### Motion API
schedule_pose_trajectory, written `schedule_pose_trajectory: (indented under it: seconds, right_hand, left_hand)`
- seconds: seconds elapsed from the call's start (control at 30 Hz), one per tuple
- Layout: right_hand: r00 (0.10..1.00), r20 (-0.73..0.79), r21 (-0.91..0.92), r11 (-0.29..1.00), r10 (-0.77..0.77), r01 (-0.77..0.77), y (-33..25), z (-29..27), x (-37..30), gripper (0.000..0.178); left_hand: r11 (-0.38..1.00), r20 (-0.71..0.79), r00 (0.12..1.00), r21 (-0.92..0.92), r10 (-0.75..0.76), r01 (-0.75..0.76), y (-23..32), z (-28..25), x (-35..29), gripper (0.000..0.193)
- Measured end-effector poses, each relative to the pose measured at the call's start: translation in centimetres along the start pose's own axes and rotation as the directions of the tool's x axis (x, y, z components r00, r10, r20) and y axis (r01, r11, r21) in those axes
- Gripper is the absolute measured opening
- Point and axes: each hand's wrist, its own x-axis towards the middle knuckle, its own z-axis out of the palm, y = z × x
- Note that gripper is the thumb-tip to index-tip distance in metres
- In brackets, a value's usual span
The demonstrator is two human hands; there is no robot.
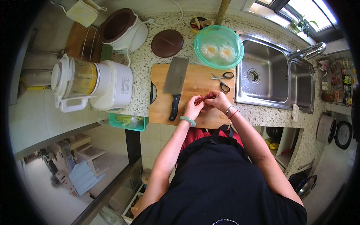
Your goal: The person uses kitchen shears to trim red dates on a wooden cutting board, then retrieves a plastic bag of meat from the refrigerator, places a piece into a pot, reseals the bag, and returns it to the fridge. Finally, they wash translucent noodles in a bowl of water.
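Bare wood lies open on the cutting board (pixel 195 84) between the cleaver (pixel 175 80) on its left part and the scissors (pixel 222 80) toward its right edge — a clear lane running back from the hands. Beyond the far edge the green bowl (pixel 219 47) and brown lid (pixel 167 43) block the way. Rightward the counter drops into the sink (pixel 262 78); leftward stands the white blender (pixel 92 85).

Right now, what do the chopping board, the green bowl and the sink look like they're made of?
Chopping board: wood or bamboo, matte, pale with visible grain. Green bowl: translucent plastic, likely; light passes through it. Sink: brushed stainless steel, grey with soft reflections.
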Motion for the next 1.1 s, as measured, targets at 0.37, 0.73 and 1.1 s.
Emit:
schedule_pose_trajectory:
  seconds: [0.37, 0.73, 1.1]
  right_hand:
    - [0.987, 0.154, 0.372, 0.923, 0.041, -0.096, -7.8, 0.6, -0.5, 0.021]
    - [0.961, 0.146, 0.232, 0.952, -0.236, 0.198, -20.5, 6.0, 4.3, 0.016]
    - [0.884, 0.231, 0.409, 0.865, -0.407, 0.291, -34.4, 12.9, 15.4, 0.021]
  left_hand:
    - [0.838, 0.146, 0.989, -0.542, 0.01, 0.071, 5.8, -1.7, -0.6, 0.022]
    - [0.457, 0.137, 0.95, -0.889, 0.28, -0.006, 15.7, -7.5, 0.0, 0.033]
    - [0.391, -0.216, 0.941, -0.868, 0.261, -0.307, 30.6, -17.1, 4.9, 0.034]
